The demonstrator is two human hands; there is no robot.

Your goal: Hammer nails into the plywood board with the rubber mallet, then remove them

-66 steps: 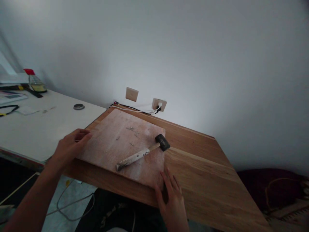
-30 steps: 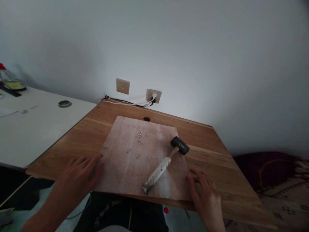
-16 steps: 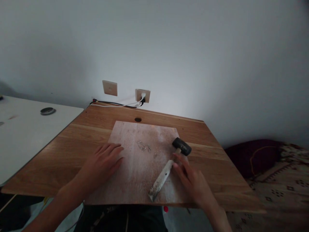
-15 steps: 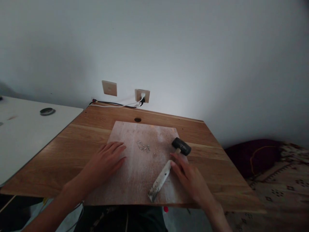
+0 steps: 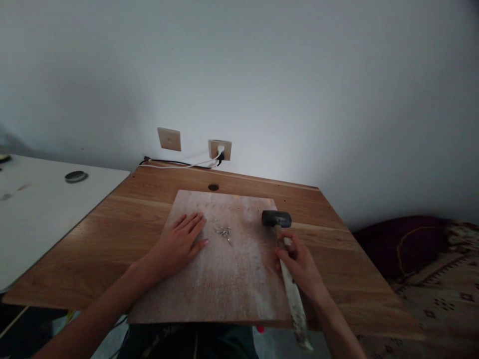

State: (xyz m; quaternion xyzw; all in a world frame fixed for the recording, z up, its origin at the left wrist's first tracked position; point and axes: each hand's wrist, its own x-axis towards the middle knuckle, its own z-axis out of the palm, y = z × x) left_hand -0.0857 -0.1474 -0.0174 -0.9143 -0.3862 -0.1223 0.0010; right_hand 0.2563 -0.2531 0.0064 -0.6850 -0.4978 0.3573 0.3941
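A pale wooden board (image 5: 224, 279) lies on the brown wooden desk (image 5: 112, 229). My left hand (image 5: 181, 244) rests flat on the board's left part, fingers stretched out, just left of a small heap of nails (image 5: 223, 232). My right hand (image 5: 301, 267) is wrapped round the white-stained handle of a hammer (image 5: 286, 254), near its black head. The head lies at the board's right edge, and the handle runs back toward me past the desk's front edge.
A white table (image 5: 41, 209) adjoins the desk on the left, with a round metal lid (image 5: 76, 176) on it. Wall sockets (image 5: 220, 149) with plugged cables sit behind the desk. A cable hole (image 5: 213, 187) is near the board's far edge. A dark cushion (image 5: 404, 244) lies at the right.
My right hand closed on the hammer handle and swung it so it points toward me. My left hand slid forward on the board toward the nails.
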